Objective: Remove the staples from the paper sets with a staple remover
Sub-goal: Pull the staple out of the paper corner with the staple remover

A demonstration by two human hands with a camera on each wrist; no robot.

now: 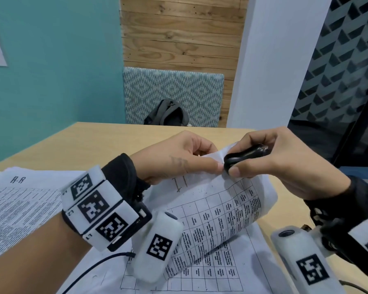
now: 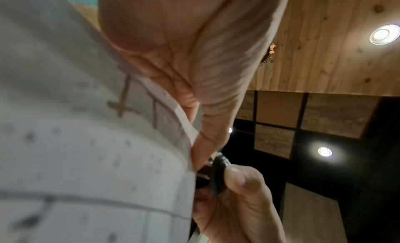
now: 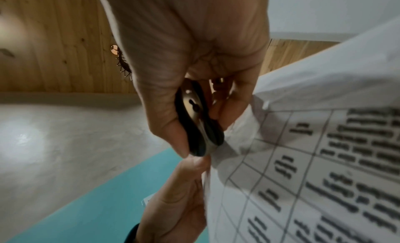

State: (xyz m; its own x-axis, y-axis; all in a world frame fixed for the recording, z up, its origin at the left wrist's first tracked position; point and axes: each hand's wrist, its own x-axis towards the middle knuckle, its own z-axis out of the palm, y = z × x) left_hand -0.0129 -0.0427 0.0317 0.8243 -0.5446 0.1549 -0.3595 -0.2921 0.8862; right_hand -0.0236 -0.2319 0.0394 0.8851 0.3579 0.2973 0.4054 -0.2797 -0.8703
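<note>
the person has lifted one paper set [image 1: 217, 211] off the desk [image 1: 106, 143], its printed table curling down toward them while the top corner is raised between both hands. the left hand [image 1: 174, 158] pinches that corner, thumb lying along the front face and fingers [image 1: 202, 148] curled behind it. the right hand [image 1: 285, 164] comes in from the opposite side, thumb and fingers clenched round a black staple remover [image 1: 245, 157] and squeezing its two halves nearly together.

what matters is how these meet: the remover's long axis runs roughly sideways, its nose pointing left into the sheet's corner, right beside the left thumb tip, almost touching it. from the right wrist view the metal inner plates sit against the paper edge with the left thumb just below. the staple itself is hidden under the tool, so i can't tell whether it is caught or already out.

my guess is the pull would go rightward, away from the left hand, which braces the corner; the closeness of the thumb to the claws looks like the risk, along with tearing the thin corner.

more sheets [image 1: 23, 200] lie flat on the desk underneath and to the left.
</note>
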